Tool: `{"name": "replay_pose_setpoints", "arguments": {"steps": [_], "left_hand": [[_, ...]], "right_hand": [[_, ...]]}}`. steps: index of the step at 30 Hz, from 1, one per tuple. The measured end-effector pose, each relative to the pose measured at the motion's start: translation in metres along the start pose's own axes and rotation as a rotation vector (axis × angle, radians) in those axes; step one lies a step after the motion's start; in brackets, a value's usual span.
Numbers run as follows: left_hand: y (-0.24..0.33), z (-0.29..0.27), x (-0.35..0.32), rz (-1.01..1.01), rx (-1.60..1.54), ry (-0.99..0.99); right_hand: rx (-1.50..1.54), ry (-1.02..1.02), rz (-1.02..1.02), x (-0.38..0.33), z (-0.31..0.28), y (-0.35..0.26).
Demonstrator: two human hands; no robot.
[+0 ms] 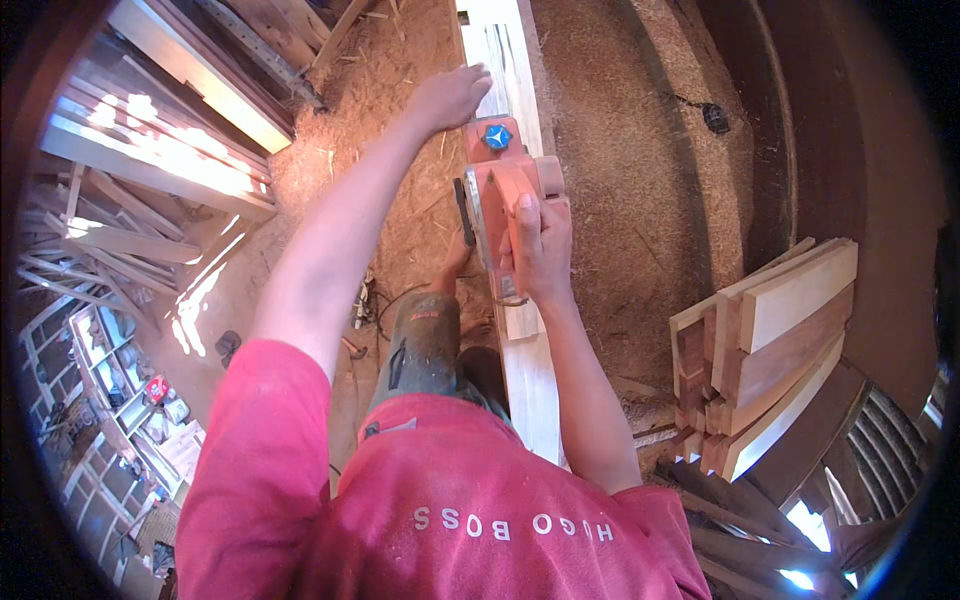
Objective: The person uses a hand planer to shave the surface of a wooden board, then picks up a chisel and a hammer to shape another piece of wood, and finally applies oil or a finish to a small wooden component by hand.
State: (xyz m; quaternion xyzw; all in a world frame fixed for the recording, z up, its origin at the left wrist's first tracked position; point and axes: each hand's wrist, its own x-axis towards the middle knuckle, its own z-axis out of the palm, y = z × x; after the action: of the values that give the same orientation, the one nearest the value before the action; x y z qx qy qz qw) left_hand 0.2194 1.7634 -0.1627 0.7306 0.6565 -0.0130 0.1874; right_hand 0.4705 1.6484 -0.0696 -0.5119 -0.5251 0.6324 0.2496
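orange-red plastic makes up most of the power planer (495, 190), which sits on a long pale board (530, 390) running up the middle of the view. the right hand (545, 250) is wrapped round its top handle (513, 183), thumb laid forward along the grip. farther up, the left hand (455, 97) is at the board's left edge, ahead of the tool, loosely bent; its fingertips are too small and washed out for me to tell whether they grip the wood or merely rest on it.

i would expect the planer to feel heavy and rigid, with its weight low in the body, and to tug when running. the rear handle is the sound place for one hand, and the blue knob (496, 137) at the nose would suit the other; fingers should keep clear of the underside. the board looks stiff and fairly weighty, likely smoother and more slippery where it has been cut, so it is best steadied by its edges, well away from the blade.

wood shavings (610, 220) litter the ground, and stacked planks (795, 315) stand off to the right.
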Motion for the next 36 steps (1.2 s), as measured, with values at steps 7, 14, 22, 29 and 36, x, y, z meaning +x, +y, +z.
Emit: {"name": "replay_pose_setpoints", "arguments": {"steps": [7, 14, 22, 29, 36], "left_hand": [[0.154, 0.105, -0.228, -0.427, -1.035, 0.388], [0.215, 0.152, -0.253, -0.492, -1.148, 0.085], [0.213, 0.157, -0.253, -0.471, -1.158, 0.01], [0.207, 0.154, -0.251, -0.415, -1.063, 0.011], [0.19, 0.122, -0.251, -0.492, -1.048, 0.06]], "right_hand": [[0.027, -0.025, -0.02, 0.004, -0.008, -0.012], [-0.007, 0.054, -0.057, 0.014, -0.001, 0.0], [-0.039, 0.054, -0.155, 0.105, 0.018, -0.038], [-0.132, 0.14, -0.306, 0.223, 0.043, -0.072], [0.041, -0.056, 0.016, 0.19, 0.019, -0.101]]}}
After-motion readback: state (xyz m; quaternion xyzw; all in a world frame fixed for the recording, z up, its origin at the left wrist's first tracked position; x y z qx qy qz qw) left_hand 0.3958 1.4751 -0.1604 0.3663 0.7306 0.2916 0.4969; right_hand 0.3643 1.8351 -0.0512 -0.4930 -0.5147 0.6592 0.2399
